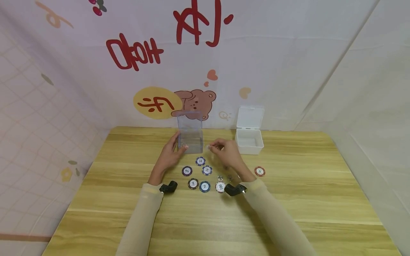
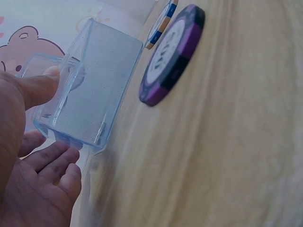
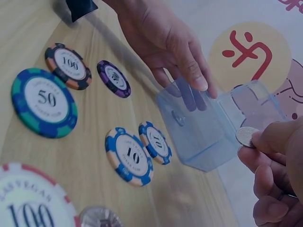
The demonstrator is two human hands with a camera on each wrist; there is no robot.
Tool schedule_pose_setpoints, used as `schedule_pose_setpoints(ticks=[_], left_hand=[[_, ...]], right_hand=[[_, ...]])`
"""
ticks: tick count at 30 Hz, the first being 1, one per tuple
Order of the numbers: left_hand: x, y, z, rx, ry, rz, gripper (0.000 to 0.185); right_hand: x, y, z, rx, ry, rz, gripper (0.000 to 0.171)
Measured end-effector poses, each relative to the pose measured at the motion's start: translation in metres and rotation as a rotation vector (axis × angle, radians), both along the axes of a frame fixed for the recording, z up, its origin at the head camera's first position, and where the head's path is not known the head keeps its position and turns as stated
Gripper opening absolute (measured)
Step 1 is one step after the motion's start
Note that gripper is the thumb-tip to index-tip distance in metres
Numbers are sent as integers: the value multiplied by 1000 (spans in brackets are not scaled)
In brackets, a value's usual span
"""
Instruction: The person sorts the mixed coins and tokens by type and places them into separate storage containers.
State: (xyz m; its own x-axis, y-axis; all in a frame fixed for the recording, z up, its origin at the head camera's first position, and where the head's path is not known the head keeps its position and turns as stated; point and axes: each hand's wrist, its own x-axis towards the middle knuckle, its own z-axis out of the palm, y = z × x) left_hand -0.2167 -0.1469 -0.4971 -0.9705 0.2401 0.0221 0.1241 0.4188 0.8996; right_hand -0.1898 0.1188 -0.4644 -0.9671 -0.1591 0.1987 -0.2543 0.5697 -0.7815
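A clear blue-tinted plastic box with its lid raised is stood toward the far edge of the desk, about midway along it. It is steadied by the left hand, whose thumb and straightened fingers are laid against its sides without being curled round it. A small silver coin is pinched between the thumb and forefinger of the right hand, just beside the box's open top. Poker chips are spread on the desk nearer the person: a blue and white chip marked "10", a second blue chip beside it, a green and blue chip marked "50", an orange and black chip marked "100" and a purple chip. A red chip marked "5" is set apart toward the right edge. A white plastic box, lid up, is stood just right of the clear one.
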Motion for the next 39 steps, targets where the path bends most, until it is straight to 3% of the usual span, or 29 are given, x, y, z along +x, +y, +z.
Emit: schedule_pose_setpoints(ticks=[11, 22, 23, 26, 39], left_hand=[[1, -1, 2, -6, -13, 2, 80], [-2, 1, 3, 12, 2, -10, 80], [0, 2, 8, 17, -5, -11, 80], [1, 2, 9, 21, 0, -13, 80], [2, 0, 2, 20, -7, -11, 81]], right_hand=[[-12, -9, 7, -1, 64, -3, 10], [-24, -13, 16, 34, 44, -32, 12], [-25, -14, 16, 34, 47, -32, 12], [-29, -15, 17, 32, 62, -21, 12], [-40, -21, 16, 55, 76, -15, 12]])
